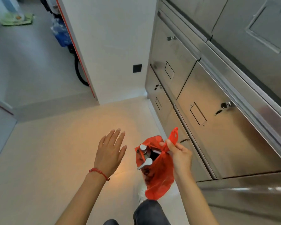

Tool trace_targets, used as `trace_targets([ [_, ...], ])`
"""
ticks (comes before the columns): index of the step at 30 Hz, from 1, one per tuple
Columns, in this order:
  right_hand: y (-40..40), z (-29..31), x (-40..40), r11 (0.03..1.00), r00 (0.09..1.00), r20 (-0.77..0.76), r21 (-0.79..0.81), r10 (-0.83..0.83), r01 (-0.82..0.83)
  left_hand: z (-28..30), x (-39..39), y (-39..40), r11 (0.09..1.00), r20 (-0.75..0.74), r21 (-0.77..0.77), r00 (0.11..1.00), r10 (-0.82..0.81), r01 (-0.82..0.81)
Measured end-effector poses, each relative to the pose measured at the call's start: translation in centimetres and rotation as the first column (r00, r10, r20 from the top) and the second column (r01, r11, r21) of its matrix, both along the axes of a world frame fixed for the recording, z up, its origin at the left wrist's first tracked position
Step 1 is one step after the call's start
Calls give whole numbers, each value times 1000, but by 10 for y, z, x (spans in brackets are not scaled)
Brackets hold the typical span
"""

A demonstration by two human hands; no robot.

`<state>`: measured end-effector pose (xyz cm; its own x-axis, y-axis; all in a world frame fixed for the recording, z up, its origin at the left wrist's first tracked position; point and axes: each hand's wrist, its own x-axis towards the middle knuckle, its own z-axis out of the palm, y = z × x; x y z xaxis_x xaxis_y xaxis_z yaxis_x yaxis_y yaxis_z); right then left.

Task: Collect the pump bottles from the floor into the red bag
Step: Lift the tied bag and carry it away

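- Our right hand, lower centre-right, pinches the red bag by its handle.
- Two pump bottles stand inside it.
- Our left hand is spread open, holding nothing.

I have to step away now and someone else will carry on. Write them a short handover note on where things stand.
Left hand: open, empty, palm down over the bare floor.
Right hand: pinching a handle of the red bag, which hangs off the floor beside the steel cabinets.
In the bag: two silver pump tops show at the open mouth, so at least two pump bottles are in.
Done: no bottles lie on the floor in view.
Left: check the floor outside this view for more, then finish.
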<state>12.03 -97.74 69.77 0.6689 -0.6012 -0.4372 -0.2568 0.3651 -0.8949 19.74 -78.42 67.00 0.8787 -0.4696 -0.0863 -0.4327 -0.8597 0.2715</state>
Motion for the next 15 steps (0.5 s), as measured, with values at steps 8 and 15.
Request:
trace_targets([
  [8,-42,-1,126,991,990,-56,-43,128,-131,6,114,-45,994,-16,45,994,104,-104],
  [15,-74,-15,246,994,992,-73,-38,102,-105,-8,232,-66,995,-29,51,995,90,-89],
])
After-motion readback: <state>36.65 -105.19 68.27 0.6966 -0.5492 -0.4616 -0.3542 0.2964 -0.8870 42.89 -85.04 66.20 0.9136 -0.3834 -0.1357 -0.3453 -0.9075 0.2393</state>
